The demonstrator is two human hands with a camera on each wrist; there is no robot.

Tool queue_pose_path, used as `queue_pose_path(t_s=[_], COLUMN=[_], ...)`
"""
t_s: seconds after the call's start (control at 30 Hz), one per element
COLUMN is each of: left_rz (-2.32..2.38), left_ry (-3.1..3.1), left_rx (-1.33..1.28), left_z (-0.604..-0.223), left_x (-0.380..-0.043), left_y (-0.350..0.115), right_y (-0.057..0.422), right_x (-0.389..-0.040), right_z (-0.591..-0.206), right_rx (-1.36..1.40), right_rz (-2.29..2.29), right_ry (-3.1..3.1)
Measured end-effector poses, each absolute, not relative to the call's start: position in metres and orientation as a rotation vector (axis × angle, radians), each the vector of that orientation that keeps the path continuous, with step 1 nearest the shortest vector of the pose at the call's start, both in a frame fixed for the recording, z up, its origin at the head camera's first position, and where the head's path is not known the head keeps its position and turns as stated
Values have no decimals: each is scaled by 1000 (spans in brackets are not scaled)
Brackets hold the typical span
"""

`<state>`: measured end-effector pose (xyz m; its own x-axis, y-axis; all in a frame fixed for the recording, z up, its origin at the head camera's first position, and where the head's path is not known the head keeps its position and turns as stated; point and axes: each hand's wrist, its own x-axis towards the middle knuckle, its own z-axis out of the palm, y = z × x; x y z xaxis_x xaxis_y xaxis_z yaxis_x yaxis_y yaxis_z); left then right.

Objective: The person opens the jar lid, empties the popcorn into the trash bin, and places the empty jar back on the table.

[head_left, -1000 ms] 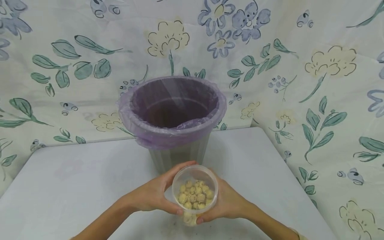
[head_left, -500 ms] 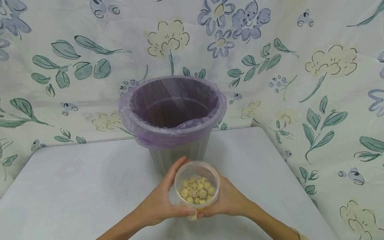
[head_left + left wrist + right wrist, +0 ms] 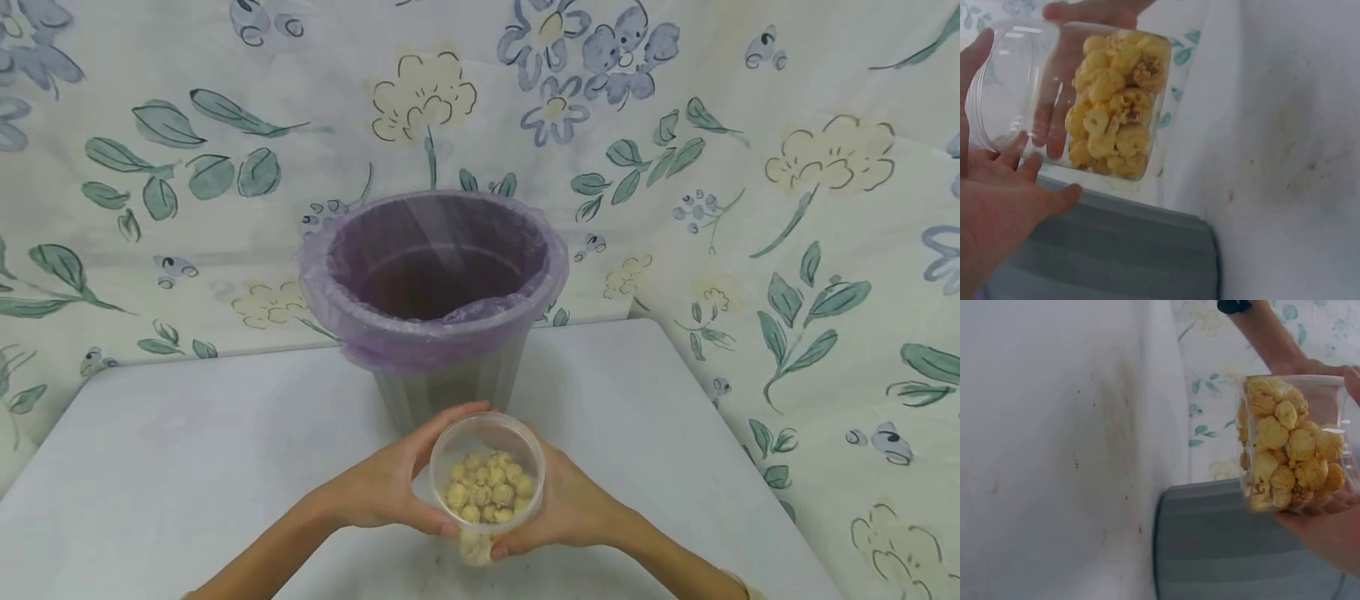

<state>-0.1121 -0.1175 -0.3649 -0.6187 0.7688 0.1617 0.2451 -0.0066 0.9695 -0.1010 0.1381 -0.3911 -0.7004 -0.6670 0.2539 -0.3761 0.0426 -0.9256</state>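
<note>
A clear round plastic jar (image 3: 487, 425), with no lid showing on its mouth, is about half full of yellow popcorn (image 3: 491, 492). Both hands hold it above the table, just in front of the trash bin (image 3: 450, 367). My left hand (image 3: 382, 492) grips the jar's left side, thumb toward me and fingers on the far side. On the other side my right hand (image 3: 570, 504) grips it, with its thumb near the left one. Through the clear wall in the left wrist view, the right fingers (image 3: 1057, 125) show behind the jar.
The grey bin wears a purple plastic bag (image 3: 435, 342) folded over its rim and stands on a white table (image 3: 217, 450). Dark specks and a brownish stain (image 3: 1119, 412) mark the tabletop. Floral cloth (image 3: 712, 125) hangs behind and to the right.
Half a second ago the jar sat slightly higher and farther right, with the left hand shifted along it. Now jar and left hand are back nearly where they were one second ago.
</note>
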Motion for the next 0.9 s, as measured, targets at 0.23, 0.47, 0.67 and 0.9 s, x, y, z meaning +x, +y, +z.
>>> queue_pose_path(t_s=[0.23, 0.47, 0.67, 0.9], left_rz=[1777, 1847, 1788, 1748], left_ry=[2146, 2242, 2192, 1919], left_rx=[831, 660, 766, 968], left_z=[-369, -372, -367, -357], left_x=[-89, -75, -79, -100], left_y=[-103, -91, -97, -115], right_y=[140, 141, 140, 140], right_x=[-104, -105, -104, -103], right_z=[-396, -398, -396, -395], right_rx=[-1066, -1024, -980, -987], right_rz=[-1735, -1768, -1755, -1741], right_ry=[2147, 2136, 2131, 2129])
